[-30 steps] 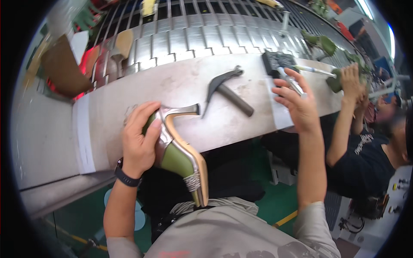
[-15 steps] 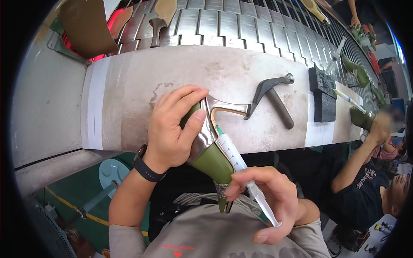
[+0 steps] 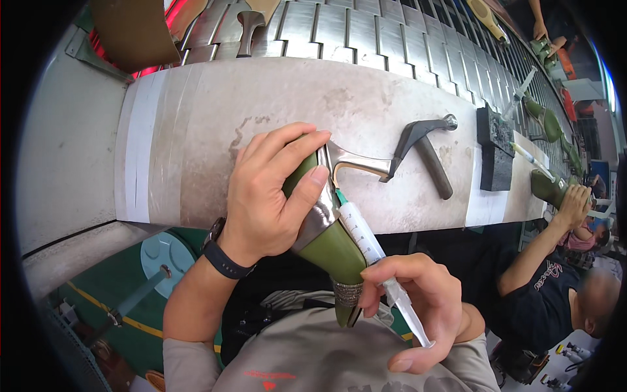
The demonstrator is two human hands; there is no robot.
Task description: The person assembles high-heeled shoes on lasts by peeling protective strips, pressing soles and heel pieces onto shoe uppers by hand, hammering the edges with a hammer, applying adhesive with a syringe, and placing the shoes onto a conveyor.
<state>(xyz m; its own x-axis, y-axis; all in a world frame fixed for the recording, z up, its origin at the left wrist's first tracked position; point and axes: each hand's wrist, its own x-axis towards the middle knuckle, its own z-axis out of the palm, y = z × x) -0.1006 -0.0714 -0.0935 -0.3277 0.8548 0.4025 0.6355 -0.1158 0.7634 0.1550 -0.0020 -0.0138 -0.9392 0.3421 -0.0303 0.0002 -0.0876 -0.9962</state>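
My left hand (image 3: 277,189) is wrapped round a green high-heeled shoe (image 3: 333,251) with a shiny silver band, holding it tilted on its side at the table's near edge. Its slim metallic heel (image 3: 362,161) points right, and a jewelled strip (image 3: 347,293) crosses the toe end near my body. In my right hand (image 3: 424,297) is a clear plastic syringe (image 3: 358,228), its barrel pinched by the fingers and its plunger end by the thumb. The syringe's green tip meets the seam where heel and shoe join; whether liquid comes out is too small to tell.
A hammer (image 3: 431,160) lies just right of the heel. Further right stands a black block (image 3: 494,150) with syringes by it. A metal slat conveyor (image 3: 346,32) runs along the back, carrying shoe parts. At the right, a co-worker's hand (image 3: 575,204) holds another green shoe.
The whole view has shifted slightly, moving shoe, hammer and block a little rightward in the picture. Both my hands keep their grips, and the syringe tip stays at the heel seam.
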